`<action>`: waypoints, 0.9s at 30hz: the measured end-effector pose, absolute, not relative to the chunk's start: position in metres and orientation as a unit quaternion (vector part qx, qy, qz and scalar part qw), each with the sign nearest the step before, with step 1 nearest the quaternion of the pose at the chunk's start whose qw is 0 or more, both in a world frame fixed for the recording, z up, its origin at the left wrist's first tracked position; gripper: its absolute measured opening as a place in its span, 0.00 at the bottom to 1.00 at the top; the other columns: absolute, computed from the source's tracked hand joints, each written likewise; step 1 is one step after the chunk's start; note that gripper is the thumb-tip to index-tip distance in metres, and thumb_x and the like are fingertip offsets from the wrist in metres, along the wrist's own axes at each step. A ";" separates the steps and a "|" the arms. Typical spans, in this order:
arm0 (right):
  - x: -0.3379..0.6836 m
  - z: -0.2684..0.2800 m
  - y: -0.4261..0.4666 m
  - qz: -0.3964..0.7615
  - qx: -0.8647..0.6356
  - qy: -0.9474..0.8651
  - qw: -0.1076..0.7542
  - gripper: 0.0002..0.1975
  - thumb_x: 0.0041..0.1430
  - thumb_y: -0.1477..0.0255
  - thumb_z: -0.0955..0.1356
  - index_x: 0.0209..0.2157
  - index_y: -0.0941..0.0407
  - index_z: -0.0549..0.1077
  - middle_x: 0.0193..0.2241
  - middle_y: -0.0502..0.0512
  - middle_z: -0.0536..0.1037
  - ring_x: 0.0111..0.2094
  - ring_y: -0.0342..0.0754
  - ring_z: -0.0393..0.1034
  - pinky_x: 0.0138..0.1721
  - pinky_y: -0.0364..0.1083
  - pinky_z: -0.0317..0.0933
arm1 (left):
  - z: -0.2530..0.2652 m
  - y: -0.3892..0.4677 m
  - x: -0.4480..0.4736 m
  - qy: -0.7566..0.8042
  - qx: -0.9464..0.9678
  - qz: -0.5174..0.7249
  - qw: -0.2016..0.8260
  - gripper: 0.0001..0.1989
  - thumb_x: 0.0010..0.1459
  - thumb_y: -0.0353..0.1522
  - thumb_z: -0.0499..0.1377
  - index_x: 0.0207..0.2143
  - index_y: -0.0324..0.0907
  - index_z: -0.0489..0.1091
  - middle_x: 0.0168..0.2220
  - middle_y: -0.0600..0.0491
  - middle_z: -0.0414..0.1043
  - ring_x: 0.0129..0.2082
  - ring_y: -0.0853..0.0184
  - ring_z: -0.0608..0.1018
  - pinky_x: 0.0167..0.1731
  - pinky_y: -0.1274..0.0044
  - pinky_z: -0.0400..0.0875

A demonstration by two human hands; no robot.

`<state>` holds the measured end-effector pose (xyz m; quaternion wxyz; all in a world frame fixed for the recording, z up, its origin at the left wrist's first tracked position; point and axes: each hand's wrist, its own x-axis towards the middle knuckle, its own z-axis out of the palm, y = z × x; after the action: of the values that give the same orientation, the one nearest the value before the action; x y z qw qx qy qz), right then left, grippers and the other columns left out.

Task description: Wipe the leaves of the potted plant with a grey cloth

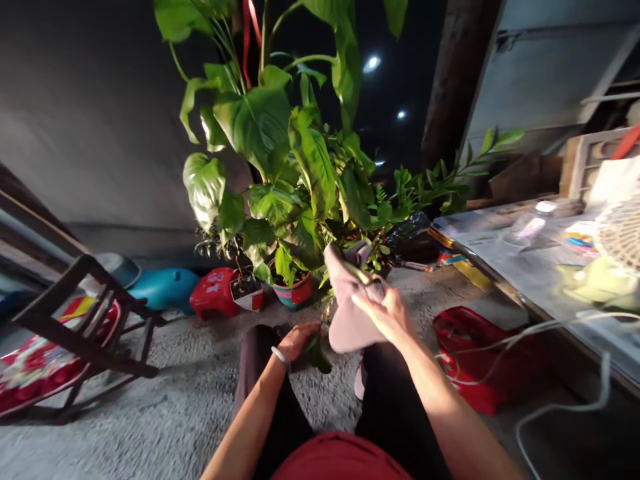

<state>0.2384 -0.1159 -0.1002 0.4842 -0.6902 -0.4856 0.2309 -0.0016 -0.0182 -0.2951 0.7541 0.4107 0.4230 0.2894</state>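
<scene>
My right hand (387,310) is closed around a pale pink cloth (345,323), which hangs down in front of its fingers. Along the upper part of the cloth runs a yellowish-green strip; I cannot make out whether it is part of a leaf. Lower and to the left, my left hand (299,340), with a light band at the wrist, has its fingers together at a dark green leaf (319,355) that hangs beneath them. Just beyond both hands stands a large leafy potted plant (273,200) in a red and green pot (294,293).
A wooden chair (80,327) stands at left, near a blue rounded object (167,288) and a red plastic stool (214,293). To the right are a red bag (470,360), a cluttered table (540,267) and a loose white cable (560,408). Smaller plants (425,183) grow behind.
</scene>
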 end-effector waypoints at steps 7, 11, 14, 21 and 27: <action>0.195 -0.152 -0.068 0.282 -0.704 -0.508 0.408 0.08 0.48 0.73 0.71 0.33 0.52 0.79 0.29 0.55 0.83 0.36 0.60 0.82 0.44 0.56 0.75 | -0.286 -0.035 -0.007 0.484 0.242 0.375 0.753 0.11 0.65 0.39 0.63 0.43 0.43 0.80 0.45 0.44 0.84 0.47 0.56 0.84 0.56 0.64 0.76; 0.199 -0.191 -0.131 0.300 -0.684 -0.541 0.386 0.20 0.41 0.73 0.69 0.40 0.49 0.83 0.35 0.57 0.87 0.42 0.63 0.84 0.50 0.59 0.75 | -0.292 -0.032 -0.012 0.559 0.263 0.412 0.670 0.09 0.59 0.39 0.67 0.36 0.44 0.79 0.45 0.43 0.84 0.60 0.46 0.80 0.60 0.58 0.72; 0.234 -0.170 -0.154 0.285 -0.671 -0.534 0.428 0.23 0.47 0.65 0.70 0.46 0.46 0.84 0.42 0.60 0.88 0.47 0.66 0.83 0.55 0.64 0.73 | -0.269 -0.014 -0.008 0.545 0.331 0.501 0.585 0.06 0.54 0.36 0.70 0.32 0.44 0.79 0.47 0.41 0.83 0.67 0.43 0.73 0.65 0.59 0.65; 0.227 -0.048 -0.084 0.182 -0.583 -0.526 0.592 0.29 0.60 0.58 0.68 0.59 0.54 0.76 0.58 0.66 0.82 0.61 0.63 0.76 0.65 0.62 0.66 | -0.159 0.051 0.034 0.386 0.412 0.560 0.607 0.21 0.61 0.46 0.65 0.51 0.45 0.81 0.58 0.45 0.80 0.69 0.51 0.70 0.64 0.65 0.68; 0.176 -0.098 -0.096 0.279 -0.621 -0.559 0.473 0.17 0.47 0.76 0.73 0.42 0.52 0.84 0.33 0.55 0.86 0.37 0.58 0.83 0.45 0.54 0.76 | -0.160 0.047 0.030 0.317 0.334 0.529 0.713 0.26 0.65 0.49 0.61 0.56 0.43 0.78 0.46 0.48 0.83 0.48 0.56 0.82 0.50 0.68 0.78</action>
<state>0.1757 -0.0961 -0.0975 0.4728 -0.6210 -0.5594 0.2791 0.0298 0.0473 -0.1598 0.7126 0.3345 0.3173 0.5288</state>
